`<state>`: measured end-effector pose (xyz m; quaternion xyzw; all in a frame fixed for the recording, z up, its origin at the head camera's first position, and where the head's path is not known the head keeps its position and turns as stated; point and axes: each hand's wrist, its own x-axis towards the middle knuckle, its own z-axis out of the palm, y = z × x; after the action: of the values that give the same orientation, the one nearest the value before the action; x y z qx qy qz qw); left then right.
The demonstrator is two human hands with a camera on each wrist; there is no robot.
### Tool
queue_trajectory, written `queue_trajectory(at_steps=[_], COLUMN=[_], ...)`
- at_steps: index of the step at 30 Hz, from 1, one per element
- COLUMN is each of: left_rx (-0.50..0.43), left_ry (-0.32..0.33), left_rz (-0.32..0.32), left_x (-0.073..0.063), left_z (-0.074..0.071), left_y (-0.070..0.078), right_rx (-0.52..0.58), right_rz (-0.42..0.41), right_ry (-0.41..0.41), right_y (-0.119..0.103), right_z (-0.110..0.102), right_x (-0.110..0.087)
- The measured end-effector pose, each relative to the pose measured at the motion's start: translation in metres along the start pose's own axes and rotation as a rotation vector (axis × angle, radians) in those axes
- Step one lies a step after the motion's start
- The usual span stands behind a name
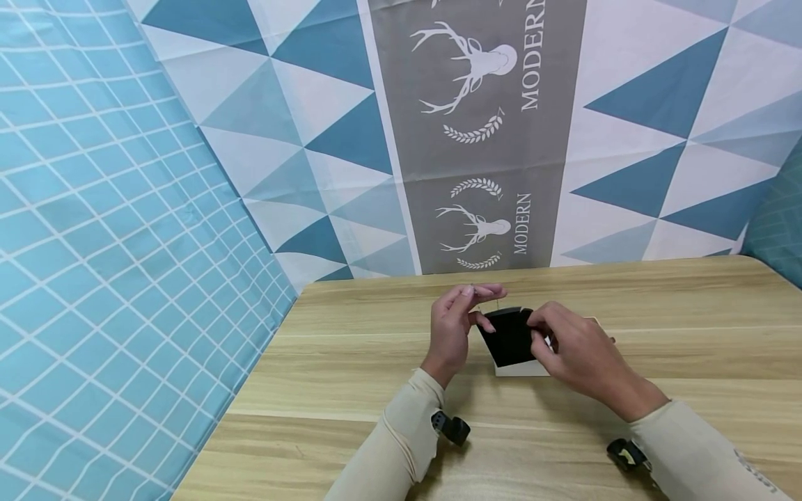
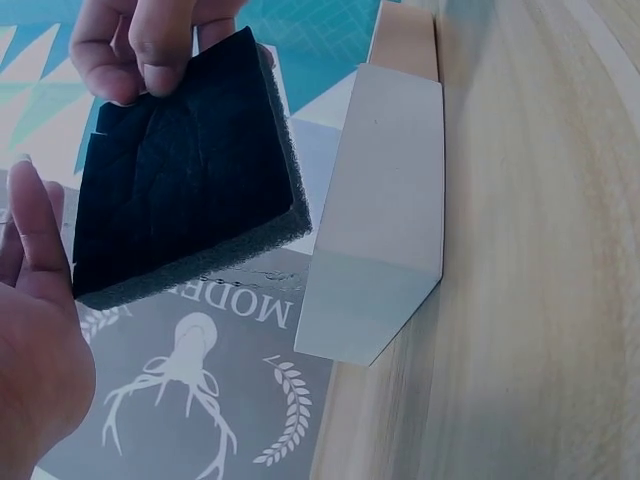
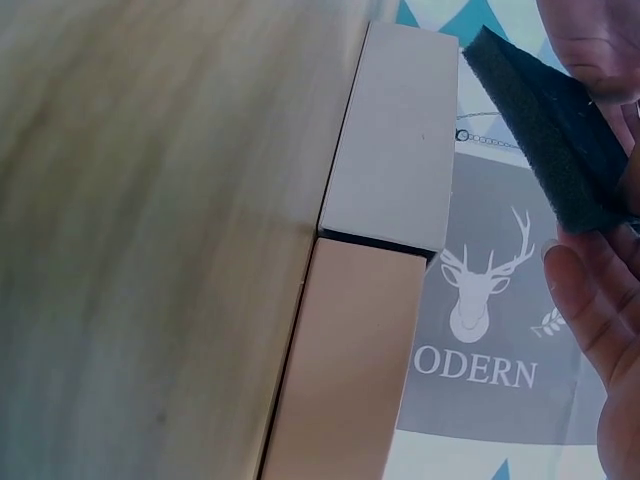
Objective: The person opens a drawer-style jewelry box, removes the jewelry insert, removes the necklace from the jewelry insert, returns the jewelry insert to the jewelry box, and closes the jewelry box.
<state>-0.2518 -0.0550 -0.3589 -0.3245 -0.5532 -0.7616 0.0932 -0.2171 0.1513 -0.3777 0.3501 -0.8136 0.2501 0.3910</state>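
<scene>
My right hand [image 1: 576, 355] pinches the edge of a square black foam pad [image 1: 510, 342], holding it tilted above the table. The pad has a dark smooth face, a rough grey-green side and small notches in its edge. At the pad's left edge is my left hand [image 1: 448, 335], with thumb and finger together above it and a lower finger at its face. Thin strands run between these left fingers and the pad. In the right wrist view, a fine chain necklace [image 3: 490, 143] with a small ring hangs behind the pad. Part of the chain is hidden.
A white box [image 2: 385, 170] lies on the wooden table [image 1: 326, 376] just under the pad. Against its end sits a tan box part [image 3: 345, 350], mostly behind my right hand in the head view. A patterned curtain [image 1: 476, 139] stands along the table's far edge.
</scene>
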Motion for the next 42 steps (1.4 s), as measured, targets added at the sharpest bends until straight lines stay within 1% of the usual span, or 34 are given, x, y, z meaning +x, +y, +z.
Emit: queue_trajectory(at_steps=[6, 10, 20, 27, 37, 42], left_rx=[-0.034, -0.048, -0.023, -0.009, 0.001, 0.011], left_ry=[0.015, 0.014, 0.009, 0.023, 0.028, 0.048], left_rz=[0.023, 0.031, 0.032, 0.04, 0.061, 0.069], left_x=[0.0006, 0.0006, 0.001, 0.0014, 0.0036, 0.0049], left_z=[-0.0009, -0.0012, -0.0015, -0.0027, -0.0033, -0.0052], left_y=[-0.0012, -0.001, -0.0018, -0.0015, 0.0041, 0.0078], right_rx=[-0.005, -0.005, -0.006, 0.005, 0.013, 0.021], right_rz=[0.012, 0.024, 0.009, 0.001, 0.001, 0.012], right_ry=[-0.007, -0.01, -0.007, 0.002, 0.009, 0.02], right_y=[-0.0008, -0.0009, 0.0004, 0.0003, 0.0019, 0.0031], right_z=[-0.0011, -0.0014, -0.0013, -0.0012, -0.0006, -0.001], right_x=[-0.0001, -0.0001, -0.0002, 0.0003, -0.001, -0.0021])
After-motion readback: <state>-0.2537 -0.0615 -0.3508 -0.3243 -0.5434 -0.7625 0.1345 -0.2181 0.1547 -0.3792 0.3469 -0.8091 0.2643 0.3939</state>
